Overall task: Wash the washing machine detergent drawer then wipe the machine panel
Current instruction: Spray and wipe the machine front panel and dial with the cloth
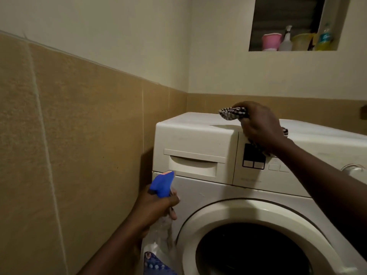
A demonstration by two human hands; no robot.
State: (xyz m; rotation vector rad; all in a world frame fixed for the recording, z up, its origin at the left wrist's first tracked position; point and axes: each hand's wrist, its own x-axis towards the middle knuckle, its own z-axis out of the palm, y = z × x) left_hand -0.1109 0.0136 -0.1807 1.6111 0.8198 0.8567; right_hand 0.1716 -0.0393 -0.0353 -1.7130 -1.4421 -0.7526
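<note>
white front-loading washing machine (pixel 258 205) in tan-tiled corner | its closed cream detergent drawer (pixel 195 165) upper left | right hand (pixel 260 129) grip clenched on checked cloth (pixel 233 113) at control panel (pixel 256 167) | left hand (pixel 156 205) grip grasping blue-nozzled clear spray bottle (pixel 161 185) beside machine's left edge

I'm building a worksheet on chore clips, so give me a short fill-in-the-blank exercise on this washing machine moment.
1. The left hand grips a spray bottle with a ____ trigger head.
2. The right hand holds a checked ____ against the machine panel.
3. The detergent drawer is ____.

Missing words: blue; cloth; closed
</note>
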